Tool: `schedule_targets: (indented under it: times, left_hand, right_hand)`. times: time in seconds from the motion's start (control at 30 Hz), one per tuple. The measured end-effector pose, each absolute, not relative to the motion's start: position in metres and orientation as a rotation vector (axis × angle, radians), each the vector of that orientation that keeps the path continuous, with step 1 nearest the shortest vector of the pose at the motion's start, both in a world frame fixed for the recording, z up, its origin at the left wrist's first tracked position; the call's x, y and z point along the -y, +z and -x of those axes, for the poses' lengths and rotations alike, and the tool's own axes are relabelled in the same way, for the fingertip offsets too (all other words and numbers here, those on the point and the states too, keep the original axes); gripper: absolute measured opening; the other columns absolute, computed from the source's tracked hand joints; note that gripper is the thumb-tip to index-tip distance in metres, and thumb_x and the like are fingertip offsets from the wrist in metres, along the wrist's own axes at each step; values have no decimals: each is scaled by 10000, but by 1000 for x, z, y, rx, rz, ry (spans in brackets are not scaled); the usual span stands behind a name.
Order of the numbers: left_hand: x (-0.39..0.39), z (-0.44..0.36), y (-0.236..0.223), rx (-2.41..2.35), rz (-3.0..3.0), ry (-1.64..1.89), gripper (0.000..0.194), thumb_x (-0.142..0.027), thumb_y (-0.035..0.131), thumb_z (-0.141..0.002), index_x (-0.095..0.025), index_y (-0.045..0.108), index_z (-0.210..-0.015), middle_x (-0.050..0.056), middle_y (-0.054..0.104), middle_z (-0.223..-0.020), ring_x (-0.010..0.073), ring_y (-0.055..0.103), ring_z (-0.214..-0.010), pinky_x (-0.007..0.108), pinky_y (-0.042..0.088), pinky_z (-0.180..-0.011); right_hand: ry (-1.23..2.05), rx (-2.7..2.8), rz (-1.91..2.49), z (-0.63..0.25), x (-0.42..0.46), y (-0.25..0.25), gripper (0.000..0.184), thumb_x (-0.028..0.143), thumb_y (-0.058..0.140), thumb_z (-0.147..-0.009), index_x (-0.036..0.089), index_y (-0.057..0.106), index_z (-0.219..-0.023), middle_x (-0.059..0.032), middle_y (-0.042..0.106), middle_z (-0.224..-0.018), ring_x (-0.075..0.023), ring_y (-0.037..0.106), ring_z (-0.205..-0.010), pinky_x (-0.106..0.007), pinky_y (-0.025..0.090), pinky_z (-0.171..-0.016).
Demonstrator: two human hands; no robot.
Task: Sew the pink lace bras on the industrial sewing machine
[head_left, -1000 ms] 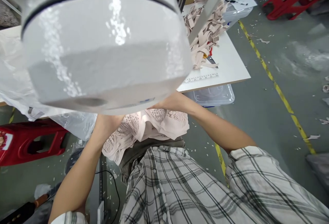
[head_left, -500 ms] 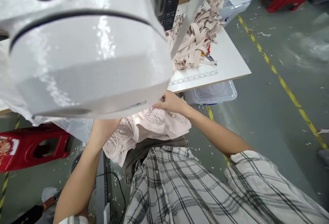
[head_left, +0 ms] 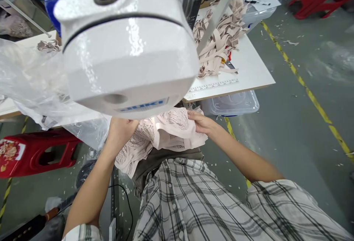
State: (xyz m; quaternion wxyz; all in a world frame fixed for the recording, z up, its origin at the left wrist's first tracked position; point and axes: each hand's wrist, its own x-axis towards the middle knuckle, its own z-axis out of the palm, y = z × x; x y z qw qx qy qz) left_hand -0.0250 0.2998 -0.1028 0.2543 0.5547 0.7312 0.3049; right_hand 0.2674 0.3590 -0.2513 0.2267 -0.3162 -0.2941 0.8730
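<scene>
A pale pink lace fabric piece (head_left: 166,132) lies bunched on my lap, just below the head of a white sewing machine (head_left: 127,45) that fills the upper middle of the view. My right hand (head_left: 203,123) rests on the fabric's right edge, fingers curled and pinching it. My left hand (head_left: 120,132) is closed on the fabric's left side, with its fingertips partly hidden under the machine head. The needle area is hidden by the machine body.
A white table (head_left: 249,67) to the right carries a heap of beige strips (head_left: 218,41) and a ruler (head_left: 212,85). A clear plastic bin (head_left: 232,102) sits under it. Clear plastic sheeting (head_left: 30,82) hangs left, above a red stool (head_left: 35,152). Yellow floor tape (head_left: 309,93) runs right.
The view tilted, showing more of the machine head's top. Both hands drew back toward me from under the machine; the right hand now lies plainly on the lace fabric.
</scene>
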Motion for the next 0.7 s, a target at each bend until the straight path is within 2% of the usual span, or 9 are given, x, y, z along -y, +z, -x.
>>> schedule_targets:
  times: [0.07,0.17,0.23,0.33,0.4,0.5,0.57,0.63,0.7]
  left_hand:
    - [-297,29,-106,-1997,-1634,787,52,-278,653,-760,-235,625,-769,37,637,-688,258,642,-874,318,519,-744]
    - [-287,36,-109,-2040,-1766,791,156,-331,608,-851,-203,645,-932,78,708,-918,254,654,-955,346,518,-847]
    - [-274,34,-106,-2126,-1780,853,173,-327,583,-897,-191,637,-990,88,706,-1005,236,658,-972,342,516,-862]
    - [-247,13,-93,-2106,-1935,1029,124,-234,580,-923,-205,620,-1037,66,703,-999,197,675,-956,296,527,-817]
    - [-233,-9,-83,-1810,-2188,1157,258,-198,607,-913,-213,575,-1168,82,700,-1084,203,675,-1045,303,542,-849]
    - [-225,-33,-75,-1397,-2379,1018,559,-336,699,-876,-185,465,-1361,145,676,-1222,275,640,-1171,395,548,-922]
    - [-228,-35,-76,-1402,-2253,726,499,-439,709,-860,-172,565,-1257,99,729,-1007,255,697,-931,360,559,-771]
    - [-235,-26,-82,-1509,-1983,536,281,-460,655,-896,-182,663,-937,6,658,-682,164,609,-593,267,462,-541]
    - [-243,-13,-89,-1647,-1716,561,301,-435,606,-931,-189,645,-761,-17,611,-604,126,543,-521,231,390,-483]
  right_hand:
    - [2343,777,924,-271,-360,-247,427,410,790,-746,208,616,-1081,-80,748,-1126,-239,701,-1104,-379,564,-993]
    - [2223,733,973,-279,-363,-235,352,414,788,-768,246,638,-1038,-20,757,-1033,-188,712,-1018,-324,568,-959]
    - [2094,727,995,-285,-365,-222,347,419,829,-735,259,665,-995,3,753,-955,-162,711,-917,-288,573,-895]
    - [1918,846,1003,-285,-358,-195,363,456,884,-663,243,687,-881,-5,737,-852,-160,685,-759,-292,574,-745]
    - [1939,1077,905,-274,-346,-172,357,481,884,-660,224,693,-818,-5,724,-792,-153,659,-672,-286,550,-640]
    - [2091,1601,591,-247,-320,-135,242,427,800,-800,200,740,-859,-6,737,-799,-138,666,-685,-259,522,-631]
    - [2001,1900,487,-230,-310,-117,189,367,682,-918,198,761,-949,-12,753,-850,-126,675,-743,-245,503,-679]
    - [1764,2061,572,-220,-310,-109,210,343,607,-966,200,761,-974,-10,750,-842,-113,655,-732,-234,461,-665]
    - [1533,2121,765,-213,-318,-112,232,360,612,-953,188,743,-871,-4,714,-756,-106,602,-663,-237,399,-613]
